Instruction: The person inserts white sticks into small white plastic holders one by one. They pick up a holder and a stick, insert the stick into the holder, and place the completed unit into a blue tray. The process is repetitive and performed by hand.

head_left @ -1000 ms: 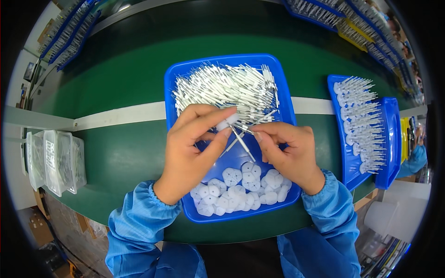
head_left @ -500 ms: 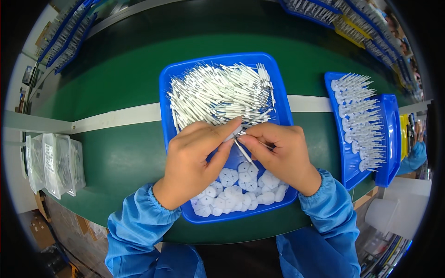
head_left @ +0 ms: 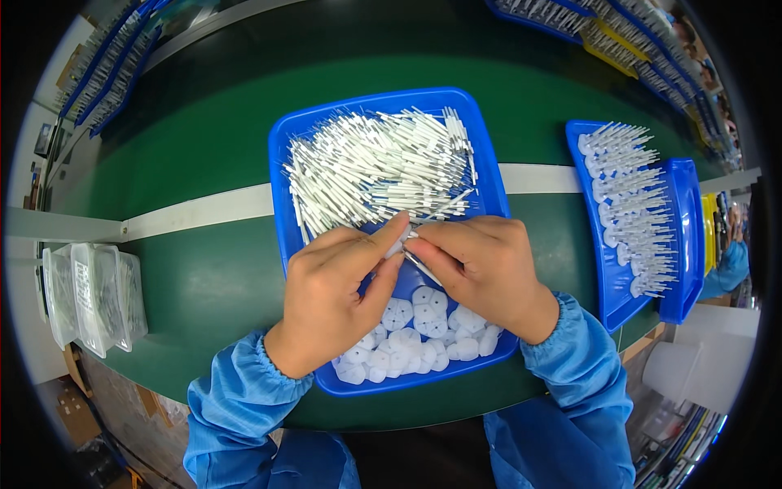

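Note:
Over the middle of a blue tray (head_left: 498, 155), my two hands meet fingertip to fingertip. My left hand (head_left: 332, 285) pinches a small translucent white plastic disc (head_left: 397, 243) between thumb and forefinger. Against that disc, my right hand (head_left: 490, 265) is closed on a thin white rod (head_left: 424, 270), which slants down below the fingertips. How the rod's upper end meets the disc is hidden by my fingers. Beyond my hands lies a heap of white rods (head_left: 375, 167) with thin metal ends. Loose petal-edged white discs (head_left: 405, 346) with small holes fill the tray's near end.
At right, a blue tray (head_left: 612, 297) carries rows of discs with rods standing in them (head_left: 627, 204); another blue tray (head_left: 683, 236) adjoins it. Clear plastic boxes (head_left: 102, 297) stand at left. Filled trays (head_left: 607, 41) line the far right. Another person's blue sleeve (head_left: 727, 270) shows beyond.
My right fingers have closed in nearer to the disc and cover more of the rod. My left hand keeps its pinch. The whole view has shifted slightly.

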`<state>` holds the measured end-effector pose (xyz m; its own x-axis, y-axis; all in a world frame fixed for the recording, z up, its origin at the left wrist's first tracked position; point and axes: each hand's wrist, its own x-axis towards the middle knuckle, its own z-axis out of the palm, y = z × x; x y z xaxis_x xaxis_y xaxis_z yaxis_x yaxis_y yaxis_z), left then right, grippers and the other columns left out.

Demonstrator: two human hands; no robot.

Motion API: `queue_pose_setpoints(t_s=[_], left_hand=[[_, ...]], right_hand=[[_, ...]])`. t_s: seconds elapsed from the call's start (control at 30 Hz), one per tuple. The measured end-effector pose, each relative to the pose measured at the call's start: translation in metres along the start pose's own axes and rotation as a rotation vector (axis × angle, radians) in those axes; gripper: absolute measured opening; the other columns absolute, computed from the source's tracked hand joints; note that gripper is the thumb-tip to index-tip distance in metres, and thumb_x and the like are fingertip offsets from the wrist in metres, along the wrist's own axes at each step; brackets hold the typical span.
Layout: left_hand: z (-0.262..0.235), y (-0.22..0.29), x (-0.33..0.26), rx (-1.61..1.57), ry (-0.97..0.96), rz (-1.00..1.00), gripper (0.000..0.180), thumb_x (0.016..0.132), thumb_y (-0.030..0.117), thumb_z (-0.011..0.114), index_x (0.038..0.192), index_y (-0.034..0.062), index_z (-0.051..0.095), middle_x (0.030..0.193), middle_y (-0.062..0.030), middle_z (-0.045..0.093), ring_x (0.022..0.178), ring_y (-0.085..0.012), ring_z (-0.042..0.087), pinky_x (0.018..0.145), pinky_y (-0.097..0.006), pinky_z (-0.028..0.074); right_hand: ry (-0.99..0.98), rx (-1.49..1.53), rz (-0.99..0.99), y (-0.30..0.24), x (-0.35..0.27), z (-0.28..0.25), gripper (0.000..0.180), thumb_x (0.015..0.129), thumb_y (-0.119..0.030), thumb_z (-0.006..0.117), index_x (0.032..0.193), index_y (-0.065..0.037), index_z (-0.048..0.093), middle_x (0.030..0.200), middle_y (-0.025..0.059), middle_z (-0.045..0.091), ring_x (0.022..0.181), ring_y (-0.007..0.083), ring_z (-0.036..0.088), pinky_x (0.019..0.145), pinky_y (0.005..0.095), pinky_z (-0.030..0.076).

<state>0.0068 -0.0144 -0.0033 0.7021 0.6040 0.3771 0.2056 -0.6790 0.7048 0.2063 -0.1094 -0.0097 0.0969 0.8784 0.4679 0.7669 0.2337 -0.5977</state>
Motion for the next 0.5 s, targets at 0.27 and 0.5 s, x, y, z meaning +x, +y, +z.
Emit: queue_pose_setpoints(t_s=[0.27,0.5], left_hand=[[0.001,-0.008,0.004,-0.433,0.051,-0.21,0.048,0.087,0.006,0.092,0.132,0.0039,0.077,0.11,-0.0097,0.076,0.092,-0.0196,0.073,0.074,-0.033,0.062],[-0.003,-0.002,0.005,-0.165,0.116,0.08,0.048,0.078,0.005,0.097,0.124,0.0074,0.081,0.121,-0.0079,0.072,0.103,-0.0235,0.071,0.078,-0.033,0.061]], right_hand=[[0.047,0.087,0.003,0.0,0.004,-0.009,0.02,0.087,-0.012,0.091,0.103,-0.008,0.08,0.082,0.0061,0.078,0.07,0.0219,0.074,0.066,0.0362,0.056],[-0.075,0.541,0.276,-0.004,-0.001,-0.012,0.034,0.092,-0.008,0.088,0.123,-0.005,0.074,0.093,0.0017,0.077,0.088,0.0097,0.071,0.075,0.0301,0.055]])
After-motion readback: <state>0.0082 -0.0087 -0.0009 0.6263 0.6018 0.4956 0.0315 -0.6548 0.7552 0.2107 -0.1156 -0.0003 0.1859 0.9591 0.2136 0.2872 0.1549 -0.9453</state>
